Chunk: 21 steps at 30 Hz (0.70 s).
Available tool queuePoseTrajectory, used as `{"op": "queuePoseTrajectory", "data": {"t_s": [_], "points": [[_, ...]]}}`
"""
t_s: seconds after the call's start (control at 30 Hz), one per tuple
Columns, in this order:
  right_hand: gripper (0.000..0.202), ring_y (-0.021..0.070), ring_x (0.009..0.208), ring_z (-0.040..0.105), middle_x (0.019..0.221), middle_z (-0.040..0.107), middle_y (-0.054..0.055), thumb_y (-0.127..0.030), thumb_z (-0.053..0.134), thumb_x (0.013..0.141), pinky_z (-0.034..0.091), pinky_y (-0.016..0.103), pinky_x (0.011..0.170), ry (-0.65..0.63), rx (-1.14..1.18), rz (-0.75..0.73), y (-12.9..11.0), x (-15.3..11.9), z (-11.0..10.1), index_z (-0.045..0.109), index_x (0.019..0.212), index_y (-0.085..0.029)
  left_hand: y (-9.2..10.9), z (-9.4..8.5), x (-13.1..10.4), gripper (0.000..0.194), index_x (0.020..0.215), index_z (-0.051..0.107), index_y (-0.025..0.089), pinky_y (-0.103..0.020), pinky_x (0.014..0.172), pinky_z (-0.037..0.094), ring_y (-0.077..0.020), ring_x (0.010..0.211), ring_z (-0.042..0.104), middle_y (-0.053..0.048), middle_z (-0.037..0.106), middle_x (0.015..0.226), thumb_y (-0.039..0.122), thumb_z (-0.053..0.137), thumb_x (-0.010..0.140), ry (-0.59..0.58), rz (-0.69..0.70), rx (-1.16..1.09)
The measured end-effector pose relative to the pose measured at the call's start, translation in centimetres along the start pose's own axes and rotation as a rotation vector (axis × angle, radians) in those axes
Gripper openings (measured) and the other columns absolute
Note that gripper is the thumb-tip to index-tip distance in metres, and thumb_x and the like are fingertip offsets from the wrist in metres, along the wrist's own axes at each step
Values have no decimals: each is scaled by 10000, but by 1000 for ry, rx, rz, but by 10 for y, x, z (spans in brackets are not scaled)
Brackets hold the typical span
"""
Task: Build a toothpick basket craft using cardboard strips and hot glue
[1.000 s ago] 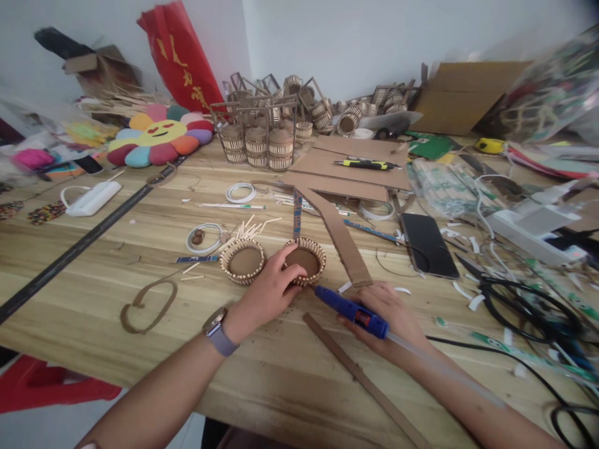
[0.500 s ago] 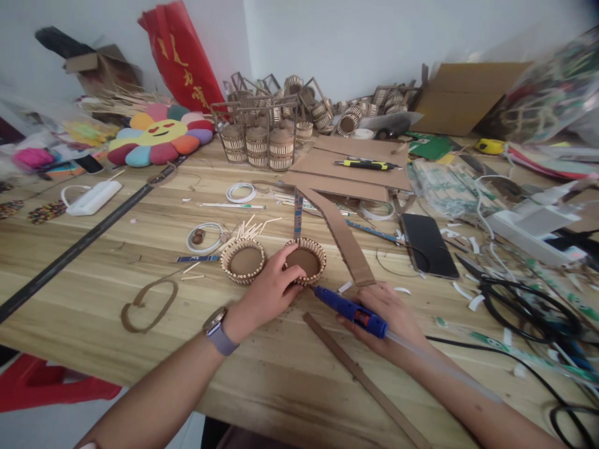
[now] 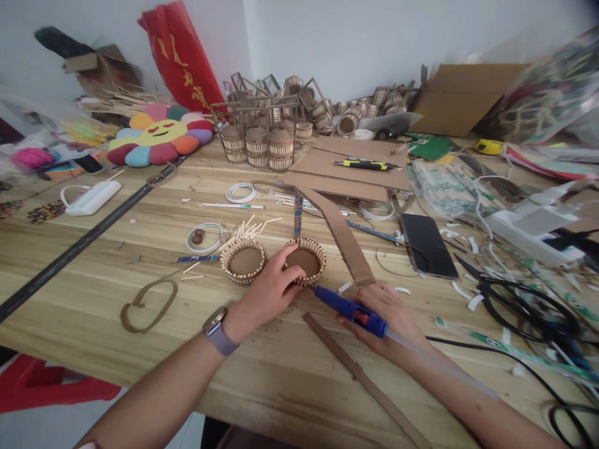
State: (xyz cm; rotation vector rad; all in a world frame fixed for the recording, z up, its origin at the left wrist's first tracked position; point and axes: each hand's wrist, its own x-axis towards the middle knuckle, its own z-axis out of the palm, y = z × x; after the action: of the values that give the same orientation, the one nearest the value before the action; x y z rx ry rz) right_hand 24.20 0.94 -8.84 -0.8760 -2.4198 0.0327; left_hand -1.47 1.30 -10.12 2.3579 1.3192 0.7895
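Note:
My left hand [image 3: 276,274] grips the near left side of a small round basket [image 3: 319,255] with a cardboard base and a wall of short sticks. In my right hand [image 3: 386,315] is a blue hot glue gun [image 3: 346,307], a clear glue stick trailing from its back. Its nozzle is at the basket's near outer edge, close to my left fingertips. A second such basket [image 3: 242,280] sits just left of that hand. Beyond the held basket a narrow blue-printed strip [image 3: 298,215] runs back, beside a wider cardboard strip [image 3: 344,240] ending near my right hand.
Loose short sticks [image 3: 253,229] and tape rolls [image 3: 241,193] lie behind the baskets. A phone [image 3: 429,245], scissors [image 3: 472,268] and black cables are at right. Finished basket sets [image 3: 257,146] and a utility knife [image 3: 365,164] on cardboard stand farther back. A cardboard strip [image 3: 355,371] lies in front.
Almost nothing differs. Both hands, the basket and the glue gun hold the same places as half a second ago.

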Motion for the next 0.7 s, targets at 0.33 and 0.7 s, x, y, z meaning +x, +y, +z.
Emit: {"op": "queuePoseTrajectory", "data": {"t_s": [0.33, 0.7], "points": [[262, 179, 620, 571, 646, 625, 14, -402, 542, 936, 410, 320, 656, 24, -12, -8, -2, 2, 0, 507, 748, -224, 0, 1, -1, 170, 1034, 661, 182, -494, 1155, 340, -298, 1408, 361, -157, 386, 1488, 141, 565, 900, 2, -9, -9], [214, 186, 671, 574, 690, 625, 17, -368, 614, 900, 410, 328, 711, -42, -13, -8, 4, -5, 2, 522, 782, -215, 0, 1, -1, 179, 1040, 664, 204, -495, 1155, 344, -287, 1413, 355, -128, 397, 1484, 147, 569, 899, 5, -13, -22]]}}
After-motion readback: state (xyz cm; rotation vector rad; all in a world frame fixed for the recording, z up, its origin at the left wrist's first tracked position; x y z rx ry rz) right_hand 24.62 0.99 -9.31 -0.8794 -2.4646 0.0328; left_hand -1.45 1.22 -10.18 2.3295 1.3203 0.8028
